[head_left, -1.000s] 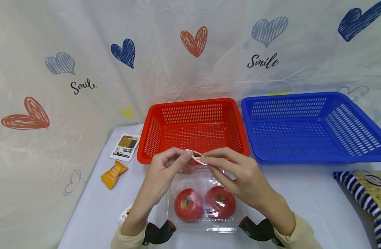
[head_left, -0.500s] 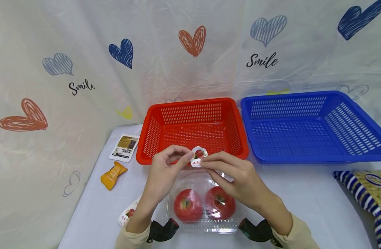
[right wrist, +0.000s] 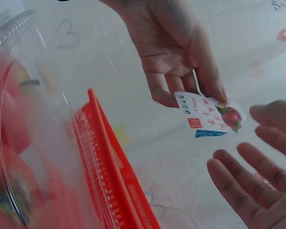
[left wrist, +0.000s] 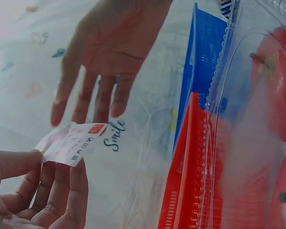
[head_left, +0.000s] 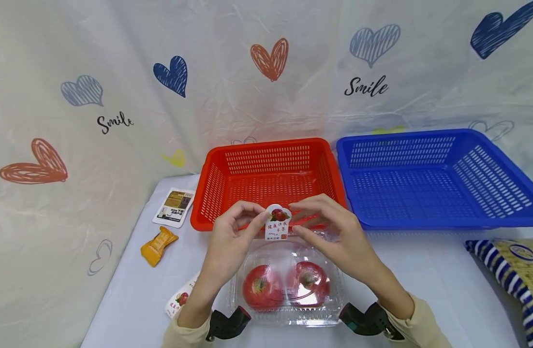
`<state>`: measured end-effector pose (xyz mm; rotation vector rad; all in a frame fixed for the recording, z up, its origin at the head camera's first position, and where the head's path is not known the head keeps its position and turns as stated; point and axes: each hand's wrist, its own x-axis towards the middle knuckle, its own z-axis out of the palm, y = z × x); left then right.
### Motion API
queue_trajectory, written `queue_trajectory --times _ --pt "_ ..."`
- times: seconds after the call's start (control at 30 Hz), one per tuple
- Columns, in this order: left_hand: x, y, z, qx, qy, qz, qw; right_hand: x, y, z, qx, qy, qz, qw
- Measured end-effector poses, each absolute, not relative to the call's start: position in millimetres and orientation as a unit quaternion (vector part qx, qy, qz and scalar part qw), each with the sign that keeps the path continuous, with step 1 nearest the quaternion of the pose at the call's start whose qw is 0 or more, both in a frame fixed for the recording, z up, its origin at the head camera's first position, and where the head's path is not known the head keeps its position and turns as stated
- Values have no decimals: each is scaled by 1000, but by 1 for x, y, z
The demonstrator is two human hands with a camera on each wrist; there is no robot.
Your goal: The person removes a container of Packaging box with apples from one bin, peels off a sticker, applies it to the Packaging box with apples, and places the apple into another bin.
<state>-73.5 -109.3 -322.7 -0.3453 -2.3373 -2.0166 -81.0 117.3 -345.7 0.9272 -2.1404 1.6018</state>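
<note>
Between thumb and fingers, my left hand (head_left: pixel 231 241) pinches the left edge of a small white sticker label (head_left: pixel 277 223) with a red apple picture and printed characters. The label faces me upright above a clear plastic clamshell box (head_left: pixel 288 316). My right hand (head_left: pixel 340 237) is just to the label's right, fingers spread and relaxed, with a gap to the label in the right wrist view. Two red apples (head_left: pixel 263 287) are seen through the lid of the box. Partly behind my left forearm lies a strip of similar labels (head_left: pixel 179 297).
A red basket (head_left: pixel 201 208) and a blue basket (head_left: pixel 423 223) stand behind the box. To the left lie an orange-wrapped snack (head_left: pixel 159 245) and a white packet (head_left: pixel 175 207). A patterned bag (head_left: pixel 510 270) sits at the right edge.
The label has turned from nearly edge-on to facing me. My right hand's fingers have let go of it and moved slightly right, while my left hand keeps its pinch.
</note>
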Motion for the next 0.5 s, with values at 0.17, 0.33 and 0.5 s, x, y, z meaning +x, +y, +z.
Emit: queue_trajectory --times 0.17,0.33,0.5 --pt "-70 -108 -322 -122 -743 -658 5 -82 116 -350 290 -721 623 89" --pt "-68 -108 -323 -126 -743 -657 -8 -81 115 -352 272 -688 672 38" --pt "-68 -112 -327 -138 -745 -652 -23 -80 114 -355 259 -684 682 11"
